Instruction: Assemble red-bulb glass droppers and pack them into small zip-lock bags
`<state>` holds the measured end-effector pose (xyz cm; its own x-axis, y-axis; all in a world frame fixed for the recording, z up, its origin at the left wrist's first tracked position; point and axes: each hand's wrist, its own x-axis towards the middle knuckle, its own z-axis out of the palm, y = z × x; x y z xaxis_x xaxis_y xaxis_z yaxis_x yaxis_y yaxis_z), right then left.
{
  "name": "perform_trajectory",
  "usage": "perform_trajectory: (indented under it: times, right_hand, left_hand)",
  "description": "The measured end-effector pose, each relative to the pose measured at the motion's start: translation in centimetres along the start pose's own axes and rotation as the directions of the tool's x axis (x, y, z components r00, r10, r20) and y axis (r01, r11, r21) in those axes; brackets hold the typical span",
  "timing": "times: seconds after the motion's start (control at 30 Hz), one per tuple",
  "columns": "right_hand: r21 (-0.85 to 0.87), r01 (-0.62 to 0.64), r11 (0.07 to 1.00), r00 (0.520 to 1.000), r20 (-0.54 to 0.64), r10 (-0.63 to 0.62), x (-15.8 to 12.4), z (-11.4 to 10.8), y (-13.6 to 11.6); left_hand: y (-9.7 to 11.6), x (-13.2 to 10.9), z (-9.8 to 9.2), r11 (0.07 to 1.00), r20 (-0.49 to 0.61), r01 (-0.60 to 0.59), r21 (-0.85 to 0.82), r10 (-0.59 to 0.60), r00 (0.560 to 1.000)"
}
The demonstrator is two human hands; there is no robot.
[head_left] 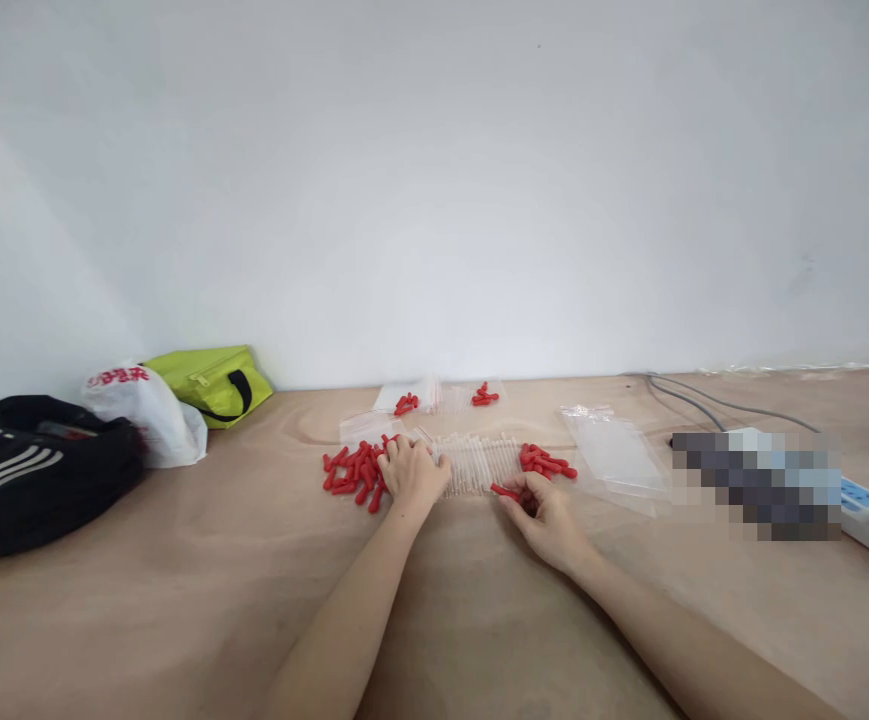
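- The right hand [546, 515] has its grip closed around a red piece [504, 491], which sticks out past the fingertips just in front of the clear sticks. A loose pinch on so small a thing could let it slip onto the bench [216, 580].
- The left hand [411, 470] reaches over the inner edge of the left red pile [355, 472]. Its fingers hide what lies beneath, so I cannot tell whether that grip has anything in it; pressing down there could scatter loose pieces.
- The clear sticks [479, 462] lie side by side on the bench between the two hands. The left hand is close against their near end, so a sideways brush of the thumb or wrist might push the row askew or roll a few away.
- The right red pile [550, 463] sits just beyond the right hand. A careless knuckle could knock pieces among the sticks and muddle the two.
- The clear bags [614, 455] lie flat and overlapping right of that pile. They look thin and light, so a sleeve or forearm catching them could drag them out of place.
- See-through sticks and bags are hard to tell apart here, which invites miscounting.
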<state>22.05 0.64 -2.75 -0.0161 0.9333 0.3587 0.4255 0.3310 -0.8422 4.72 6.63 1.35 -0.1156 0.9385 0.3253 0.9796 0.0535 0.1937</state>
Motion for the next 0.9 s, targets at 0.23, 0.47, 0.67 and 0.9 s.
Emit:
perform_trajectory:
  times: [0.23, 0.47, 0.67, 0.9]
  right_hand:
    - [-0.007, 0.018, 1.0, 1.0, 0.006, -0.018, 0.0, 0.0, 0.4]
    - [-0.086, 0.083, 0.993, 0.997, 0.012, -0.082, -0.1, -0.3, -0.5]
    - [-0.029, 0.1, 0.995, 0.995, -0.026, -0.1, 0.1, -0.4, -0.4]
    - [-0.047, 0.083, 0.995, 0.996, 0.034, -0.082, 0.0, -0.1, -0.4]
  left_hand:
    - [0.4, 0.1, -0.4, 0.999, 0.017, -0.027, 0.035, 0.026, 1.0]
    - [0.6, -0.1, -0.3, 0.994, 0.003, -0.103, -0.021, 0.103, 0.995]
    - [0.2, -1.6, -1.7, 0.945, -0.012, -0.264, -0.191, 0.266, 0.964]
    - [-3.9, -6.5, -1.1, 0.622, -0.018, -0.334, -0.709, 0.457, 0.889]
